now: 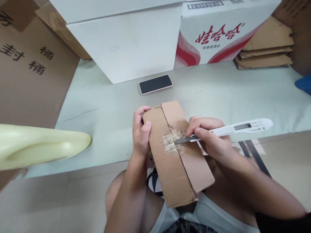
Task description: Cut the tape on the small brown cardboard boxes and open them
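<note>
A small brown cardboard box (pixel 165 171) is tilted over my lap at the table's front edge, its two top flaps meeting along a ragged seam. Clear tape (pixel 169 143) lies crumpled across the middle of that seam. My left hand (pixel 142 131) grips the box's upper left side, thumb on top. In my right hand (pixel 212 137) is a white utility knife (pixel 230 129), its metal blade out and the tip touching the tape at the seam. Part of the right hand's fingers is hidden behind the knife and box.
A phone (pixel 155 84) lies on the pale table (pixel 116 113) beyond the box. Behind it stand a white box (pixel 136 45) and a red-and-white carton (pixel 213 38). Flattened cardboard (pixel 267 42) is at back right, a large carton (pixel 29 84) at left, with a pale yellow object (pixel 43 145) nearer.
</note>
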`<state>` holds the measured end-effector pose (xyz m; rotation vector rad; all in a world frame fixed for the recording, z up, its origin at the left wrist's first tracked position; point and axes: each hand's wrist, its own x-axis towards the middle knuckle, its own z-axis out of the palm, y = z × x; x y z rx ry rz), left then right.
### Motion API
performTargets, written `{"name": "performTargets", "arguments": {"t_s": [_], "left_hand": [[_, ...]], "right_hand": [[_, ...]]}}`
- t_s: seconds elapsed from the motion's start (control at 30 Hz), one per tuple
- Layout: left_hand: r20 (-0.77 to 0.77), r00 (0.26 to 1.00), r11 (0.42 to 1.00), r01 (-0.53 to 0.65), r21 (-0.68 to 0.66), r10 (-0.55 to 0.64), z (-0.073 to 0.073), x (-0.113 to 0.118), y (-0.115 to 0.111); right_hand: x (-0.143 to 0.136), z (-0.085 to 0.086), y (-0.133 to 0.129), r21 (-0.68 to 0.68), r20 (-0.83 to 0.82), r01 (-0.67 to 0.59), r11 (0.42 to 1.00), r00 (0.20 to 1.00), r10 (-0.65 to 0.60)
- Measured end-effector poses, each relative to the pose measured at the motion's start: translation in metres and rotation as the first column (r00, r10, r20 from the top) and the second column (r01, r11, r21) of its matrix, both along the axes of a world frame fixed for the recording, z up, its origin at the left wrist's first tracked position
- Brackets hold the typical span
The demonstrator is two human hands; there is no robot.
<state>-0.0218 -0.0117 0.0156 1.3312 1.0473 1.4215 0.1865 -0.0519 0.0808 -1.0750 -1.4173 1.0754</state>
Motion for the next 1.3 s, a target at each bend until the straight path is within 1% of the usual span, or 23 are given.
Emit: {"name": "performTargets", "arguments": {"t_s": [0.27, 0.4, 0.57, 0.87, 1.1, 1.3], "left_hand": [[-0.002, 1.0, 1.0, -0.002, 0.002, 0.002, 0.0015, 0.0009, -0.0003], [-0.023, 1.0, 1.0, 0.005, 0.016, -0.005, 0.0004, 0.0004, 0.0], [-0.009, 1.0, 1.0, 0.008, 0.004, -0.007, 0.0, 0.0001, 0.0001], [-0.004, 1.0, 1.0, 0.003, 0.004, -0.003, 0.0021, 0.001, -0.0003], [-0.016, 1.0, 1.0, -0.002, 0.025, 0.003, 0.0004, 0.0005, 0.0001], [0.003, 1.0, 1.0, -0.002, 0.018, 0.002, 0.0016, 0.0002, 0.0001]], "right_hand": [[0.0013, -0.0016, -0.0005, 0.014, -0.011, -0.011, 1.0, 1.0, 0.011], [0.0006, -0.0011, -0.0003, -0.004, 0.009, 0.003, 1.0, 1.0, -0.003], [-0.0006, 0.0005, 0.0003, 0.012, 0.012, 0.003, 1.0, 1.0, -0.003], [0.0009, -0.0023, -0.0006, 0.026, -0.024, -0.016, 1.0, 1.0, 0.017], [0.0012, -0.0029, -0.0005, 0.023, -0.018, -0.021, 1.0, 1.0, 0.021], [0.0008, -0.0023, -0.0009, 0.035, -0.024, -0.021, 0.999, 0.999, 0.022]]}}
